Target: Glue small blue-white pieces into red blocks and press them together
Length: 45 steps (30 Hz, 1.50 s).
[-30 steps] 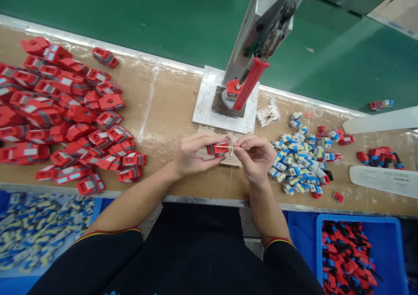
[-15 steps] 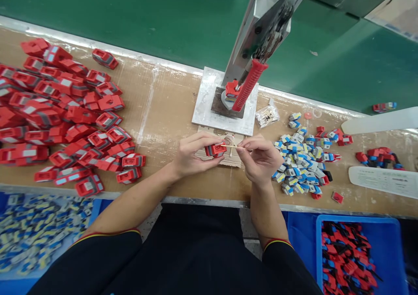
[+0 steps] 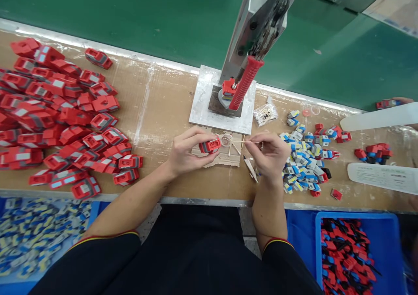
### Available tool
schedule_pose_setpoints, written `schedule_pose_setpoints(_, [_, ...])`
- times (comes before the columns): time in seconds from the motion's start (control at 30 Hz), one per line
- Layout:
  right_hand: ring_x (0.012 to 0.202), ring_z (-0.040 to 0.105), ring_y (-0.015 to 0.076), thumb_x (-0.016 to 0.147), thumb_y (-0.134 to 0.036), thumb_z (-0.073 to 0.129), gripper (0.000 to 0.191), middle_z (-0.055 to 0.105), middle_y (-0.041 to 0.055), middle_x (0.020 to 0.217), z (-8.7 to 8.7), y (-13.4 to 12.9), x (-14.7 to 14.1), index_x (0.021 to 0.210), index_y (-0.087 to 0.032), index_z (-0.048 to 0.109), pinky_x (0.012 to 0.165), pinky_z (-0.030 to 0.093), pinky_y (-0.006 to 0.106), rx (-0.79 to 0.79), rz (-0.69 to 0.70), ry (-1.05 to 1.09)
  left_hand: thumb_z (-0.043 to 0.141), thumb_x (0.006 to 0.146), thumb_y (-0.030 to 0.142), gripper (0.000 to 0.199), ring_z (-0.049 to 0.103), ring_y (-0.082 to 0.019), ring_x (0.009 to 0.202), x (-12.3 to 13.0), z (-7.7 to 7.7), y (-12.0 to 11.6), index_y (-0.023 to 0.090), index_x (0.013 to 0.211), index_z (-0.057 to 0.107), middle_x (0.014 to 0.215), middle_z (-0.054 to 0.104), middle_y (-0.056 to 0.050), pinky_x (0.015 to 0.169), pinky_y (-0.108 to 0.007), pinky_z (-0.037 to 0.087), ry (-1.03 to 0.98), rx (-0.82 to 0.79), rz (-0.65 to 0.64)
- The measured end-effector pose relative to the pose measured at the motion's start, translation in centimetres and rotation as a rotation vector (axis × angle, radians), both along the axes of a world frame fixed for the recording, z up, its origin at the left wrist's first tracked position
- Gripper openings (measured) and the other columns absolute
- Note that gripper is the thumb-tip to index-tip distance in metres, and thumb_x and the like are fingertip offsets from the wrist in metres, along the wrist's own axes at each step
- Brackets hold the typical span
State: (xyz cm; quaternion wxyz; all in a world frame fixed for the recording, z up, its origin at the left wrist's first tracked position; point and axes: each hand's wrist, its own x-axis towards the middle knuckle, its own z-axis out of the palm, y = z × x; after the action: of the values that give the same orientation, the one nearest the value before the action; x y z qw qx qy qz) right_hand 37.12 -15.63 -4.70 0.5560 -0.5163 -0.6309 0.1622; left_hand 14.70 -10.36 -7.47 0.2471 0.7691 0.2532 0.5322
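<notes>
My left hand [image 3: 187, 153] holds a red toy part [image 3: 210, 145] between thumb and fingers, left of a small round clear container [image 3: 226, 140]. In my right hand [image 3: 268, 152] a thin stick [image 3: 237, 141] is pinched, its tip pointing left toward the container and apart from the red part. Cotton swabs [image 3: 230, 149] lie on a piece of cardboard [image 3: 225, 159] below the container. Just beyond my hands stands a hand press with a red handle [image 3: 247, 83], over another red part [image 3: 228, 87] on its metal base [image 3: 204, 107].
Many red parts [image 3: 73, 116] cover the table's left. White, blue and yellow parts [image 3: 302, 160] are heaped at right, near a swab bag [image 3: 265, 113]. A blue bin [image 3: 385, 251] holds red-black parts. Another person's hand [image 3: 405, 100] shows at far right.
My right hand has moved right, drawing the stick away from the red part. My left hand has shifted slightly left with the part. Another person's hand now shows at the right edge.
</notes>
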Motion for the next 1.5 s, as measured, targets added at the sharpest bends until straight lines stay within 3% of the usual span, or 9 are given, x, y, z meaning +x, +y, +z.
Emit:
schedule_pose_setpoints(0.1, [0.062, 0.063, 0.0158, 0.09, -0.023, 0.076, 0.01, 0.076, 0.0003, 0.075, -0.6, 0.5, 0.6, 0.082, -0.025, 0.071, 0.061, 0.052, 0.031, -0.167, 0.055, -0.23, 0.086, 0.083, 0.023, 0.027, 0.077, -0.017, 0.083, -0.1, -0.2, 0.2, 0.022, 0.108, 0.077, 0.096, 0.08, -0.004, 0.072, -0.028, 0.064, 0.007, -0.031, 0.014])
schedule_pose_setpoints(0.2, [0.069, 0.066, 0.0177, 0.091, -0.021, 0.073, 0.01, 0.077, 0.0015, 0.078, -1.2, 0.9, 0.4, 0.083, -0.025, 0.072, 0.066, 0.053, 0.031, -0.226, 0.118, -0.339, 0.085, 0.084, 0.023, 0.025, 0.077, -0.016, 0.083, -0.1, -0.4, 0.2, 0.021, 0.107, 0.077, 0.097, 0.081, -0.005, 0.074, -0.028, 0.064, 0.018, -0.054, 0.035])
schedule_pose_setpoints(0.73, [0.065, 0.062, 0.0166, 0.09, -0.022, 0.073, 0.008, 0.074, 0.0008, 0.075, -1.1, 1.1, 0.6, 0.083, -0.024, 0.073, 0.065, 0.051, 0.031, -0.259, 0.083, -0.322, 0.084, 0.086, 0.026, 0.022, 0.078, -0.019, 0.093, -0.3, -0.9, 0.3, 0.023, 0.107, 0.079, 0.105, 0.081, -0.005, 0.081, -0.031, 0.067, 0.078, -0.097, 0.055])
schedule_pose_setpoints(0.87, [0.063, 0.061, 0.015, 0.09, -0.025, 0.076, 0.011, 0.075, 0.0005, 0.074, -0.9, 0.9, 0.5, 0.08, -0.024, 0.072, 0.062, 0.05, 0.03, -0.226, 0.063, -0.221, 0.085, 0.086, 0.023, 0.025, 0.079, -0.019, 0.093, -0.2, -0.8, 0.4, 0.022, 0.11, 0.078, 0.106, 0.081, -0.006, 0.082, -0.031, 0.066, 0.076, -0.072, 0.036])
schedule_pose_setpoints(1.03, [0.063, 0.065, 0.0159, 0.09, -0.039, 0.081, 0.023, 0.073, -0.0003, 0.072, -0.3, 0.4, -1.0, 0.08, -0.026, 0.066, 0.057, 0.05, 0.031, -0.02, 0.04, 0.193, 0.085, 0.087, 0.023, 0.026, 0.079, -0.018, 0.095, 0.0, -0.7, 0.2, 0.022, 0.112, 0.077, 0.105, 0.081, -0.006, 0.083, -0.03, 0.066, 0.071, -0.045, 0.013])
schedule_pose_setpoints(1.17, [0.062, 0.065, 0.0163, 0.09, -0.044, 0.082, 0.029, 0.07, -0.0009, 0.068, -0.2, 0.2, -2.3, 0.078, -0.025, 0.063, 0.056, 0.051, 0.032, -0.023, 0.076, 0.239, 0.084, 0.089, 0.026, 0.023, 0.079, -0.018, 0.095, 0.1, -0.7, 0.0, 0.023, 0.112, 0.078, 0.107, 0.081, -0.006, 0.084, -0.031, 0.067, 0.094, -0.062, -0.003])
schedule_pose_setpoints(1.5, [0.068, 0.07, 0.014, 0.09, -0.019, 0.081, 0.014, 0.078, -0.0017, 0.077, -0.4, 0.3, -2.8, 0.085, -0.026, 0.07, 0.057, 0.048, 0.029, -0.035, 0.242, 0.278, 0.086, 0.086, 0.018, 0.031, 0.079, -0.018, 0.097, 0.2, -0.8, 0.1, 0.022, 0.116, 0.077, 0.109, 0.08, -0.007, 0.086, -0.029, 0.067, 0.056, -0.019, -0.032])
